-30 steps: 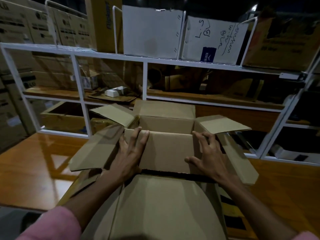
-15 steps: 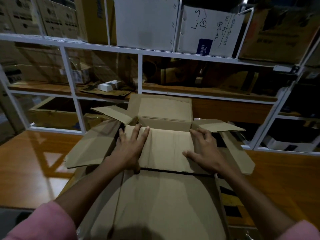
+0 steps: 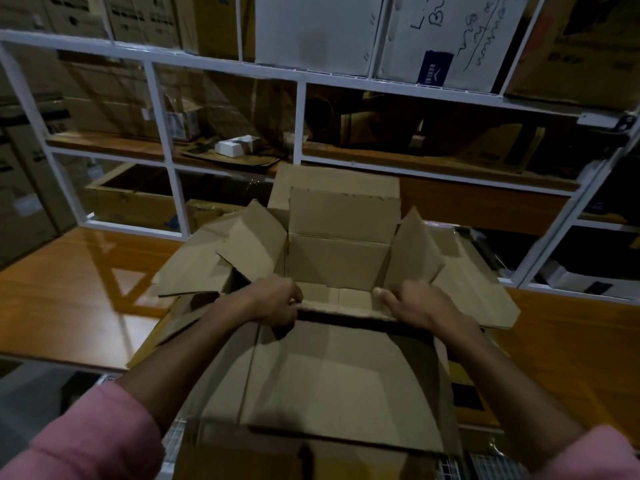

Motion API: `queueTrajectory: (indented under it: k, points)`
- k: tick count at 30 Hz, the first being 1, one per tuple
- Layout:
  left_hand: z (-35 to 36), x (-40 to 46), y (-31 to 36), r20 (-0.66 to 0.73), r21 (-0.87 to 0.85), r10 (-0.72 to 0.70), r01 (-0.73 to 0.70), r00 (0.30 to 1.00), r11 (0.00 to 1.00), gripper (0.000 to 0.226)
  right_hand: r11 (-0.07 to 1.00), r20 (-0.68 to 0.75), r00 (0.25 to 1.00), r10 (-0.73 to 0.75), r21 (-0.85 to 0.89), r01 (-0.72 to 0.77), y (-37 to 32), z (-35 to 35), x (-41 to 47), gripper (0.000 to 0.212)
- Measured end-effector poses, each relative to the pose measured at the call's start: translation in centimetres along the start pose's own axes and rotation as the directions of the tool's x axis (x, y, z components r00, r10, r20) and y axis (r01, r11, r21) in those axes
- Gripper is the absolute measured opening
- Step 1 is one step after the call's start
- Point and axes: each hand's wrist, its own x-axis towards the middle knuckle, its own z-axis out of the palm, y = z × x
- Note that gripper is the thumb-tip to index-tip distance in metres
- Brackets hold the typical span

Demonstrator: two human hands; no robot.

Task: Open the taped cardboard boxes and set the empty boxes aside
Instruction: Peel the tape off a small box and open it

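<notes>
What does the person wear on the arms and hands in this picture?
Both hands are bare: no gloves, rings or watch show on the left hand or the right hand. The forearms are bare too. A pink sleeve is pushed up on the left arm, and a matching pink sleeve on the right arm.

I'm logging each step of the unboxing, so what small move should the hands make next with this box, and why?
Probably lift the open box and set it aside. Its flaps stand open, what shows of the inside looks empty, and the left hand and right hand already grip its near edge.
</notes>
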Motion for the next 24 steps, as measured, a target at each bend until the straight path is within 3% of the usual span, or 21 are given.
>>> queueTrajectory:
  k: [3, 7, 13, 19, 22, 24]
  points:
    - [1.1, -0.3, 0.3, -0.113, 0.091, -0.052, 0.063, 0.992, 0.994, 0.022, 0.996, -0.15, 0.988, -0.048, 0.069, 0.059, -0.8, -0.7, -1.0, 0.057]
    - [1.5, -0.1, 0.8, -0.157, 0.142, -0.093, 0.116, 0.983, 0.983, 0.019, 0.99, -0.116, 0.991, -0.063, 0.116, 0.077, -0.9, 0.2, -1.7, 0.059]
    - [1.4, -0.3, 1.9, -0.203, 0.221, -0.123, 0.168, 0.971, 0.961, 0.017, 0.983, -0.271, 0.96, -0.065, 0.148, 0.108, -1.1, 0.7, -1.6, 0.062]
    - [1.2, -0.4, 1.5, -0.181, 0.203, -0.146, 0.183, 0.972, 0.962, 0.018, 0.987, -0.287, 0.953, -0.099, 0.092, 0.131, -1.3, 0.7, -1.5, 0.062]
    - [1.1, -0.6, 1.1, -0.119, 0.081, -0.141, 0.152, 0.983, 0.985, 0.025, 0.978, -0.293, 0.95, -0.111, 0.135, 0.156, -1.2, 1.1, -1.8, 0.061]
    - [1.2, -0.8, 1.5, -0.188, 0.01, -0.103, 0.107, 0.977, 0.994, 0.033, 0.965, -0.351, 0.926, -0.137, 0.162, 0.204, -1.0, 1.1, -2.1, 0.059]
